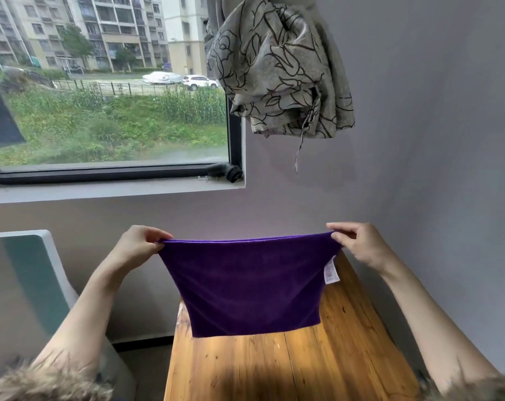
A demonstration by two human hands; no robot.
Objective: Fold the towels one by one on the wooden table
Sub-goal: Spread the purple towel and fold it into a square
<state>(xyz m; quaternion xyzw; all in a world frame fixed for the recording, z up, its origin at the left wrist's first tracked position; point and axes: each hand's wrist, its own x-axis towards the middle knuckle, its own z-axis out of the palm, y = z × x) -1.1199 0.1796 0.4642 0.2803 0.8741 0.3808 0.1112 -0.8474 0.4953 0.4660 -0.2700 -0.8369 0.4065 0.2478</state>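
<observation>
A purple towel (245, 285) hangs stretched in the air above the wooden table (288, 369). My left hand (138, 244) pinches its top left corner. My right hand (361, 244) pinches its top right corner. The top edge runs taut between both hands. A white care label (331, 272) hangs from the towel's right side. The towel's bottom edge sits just above or at the table surface; contact cannot be told.
A grey wall stands close behind and right of the table. A knotted patterned curtain (277, 68) hangs above. A window (106, 82) is at upper left, a small black object (228, 171) on its sill. A white-framed chair or panel (31, 273) stands left of the table.
</observation>
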